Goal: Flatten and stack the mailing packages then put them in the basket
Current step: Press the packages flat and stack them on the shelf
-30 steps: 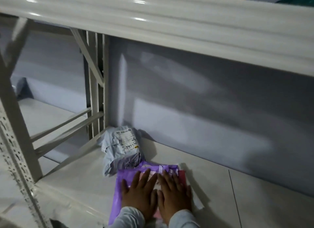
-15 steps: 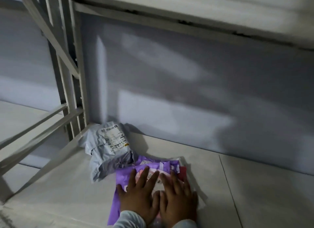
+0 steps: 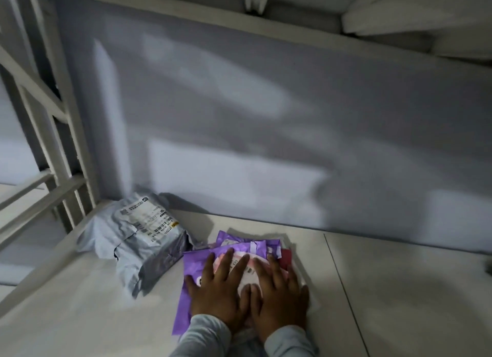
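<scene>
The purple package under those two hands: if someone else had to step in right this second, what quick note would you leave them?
Left hand: flat, fingers straight, pressing the purple package.
Right hand: flat beside it, pressing the same stack.
Where things are: the purple package lies on top of a small stack on the shelf, with a red package showing at its right edge. The grey package lies apart to the left, puffy and wrinkled.
Done: a few packages stacked and being flattened.
Left: flatten the grey one, add it to the stack, then move everything into the basket, which is not in view.
</scene>
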A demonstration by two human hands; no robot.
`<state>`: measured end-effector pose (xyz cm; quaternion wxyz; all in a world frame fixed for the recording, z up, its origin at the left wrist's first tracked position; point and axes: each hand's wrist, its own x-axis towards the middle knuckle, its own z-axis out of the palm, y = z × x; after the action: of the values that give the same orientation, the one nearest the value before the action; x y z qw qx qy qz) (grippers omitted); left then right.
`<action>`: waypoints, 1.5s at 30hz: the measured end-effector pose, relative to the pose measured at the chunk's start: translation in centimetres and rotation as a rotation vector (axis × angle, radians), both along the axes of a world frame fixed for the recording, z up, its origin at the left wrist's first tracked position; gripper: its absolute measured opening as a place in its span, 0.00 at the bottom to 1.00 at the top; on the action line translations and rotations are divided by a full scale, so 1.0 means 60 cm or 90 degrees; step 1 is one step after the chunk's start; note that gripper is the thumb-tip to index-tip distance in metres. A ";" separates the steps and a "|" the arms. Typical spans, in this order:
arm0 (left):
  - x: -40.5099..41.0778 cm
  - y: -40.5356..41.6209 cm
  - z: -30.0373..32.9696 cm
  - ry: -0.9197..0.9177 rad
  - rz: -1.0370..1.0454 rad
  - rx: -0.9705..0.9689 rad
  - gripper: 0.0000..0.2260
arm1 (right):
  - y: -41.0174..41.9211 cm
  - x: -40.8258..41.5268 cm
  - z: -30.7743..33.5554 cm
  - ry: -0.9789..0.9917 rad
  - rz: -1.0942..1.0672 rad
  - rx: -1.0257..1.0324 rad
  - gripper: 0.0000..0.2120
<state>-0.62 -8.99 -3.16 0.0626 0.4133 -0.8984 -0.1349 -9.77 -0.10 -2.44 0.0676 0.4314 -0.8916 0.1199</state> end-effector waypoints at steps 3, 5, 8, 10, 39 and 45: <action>-0.015 -0.005 -0.005 0.001 0.009 0.003 0.33 | -0.009 -0.016 -0.005 -0.003 -0.002 -0.008 0.26; -0.022 -0.009 -0.003 0.009 0.020 0.002 0.35 | -0.015 -0.024 -0.009 0.003 -0.004 -0.010 0.26; -0.031 -0.017 -0.001 -0.013 0.017 0.016 0.35 | -0.026 -0.036 -0.011 0.007 -0.003 -0.014 0.26; -0.039 -0.022 -0.006 -0.014 0.018 0.015 0.35 | -0.032 -0.044 -0.012 0.007 -0.002 -0.020 0.26; -0.072 -0.059 -0.010 -0.067 -0.004 -0.002 0.25 | -0.057 -0.079 -0.007 0.006 0.009 0.017 0.27; 0.007 -0.119 0.038 0.033 -0.056 -0.255 0.22 | -0.069 -0.104 -0.011 0.011 -0.027 0.034 0.24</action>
<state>-0.20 -16.13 -0.85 0.1607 0.3491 -0.9226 0.0332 -16.01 -4.24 -3.08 0.0661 0.4149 -0.9029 0.0909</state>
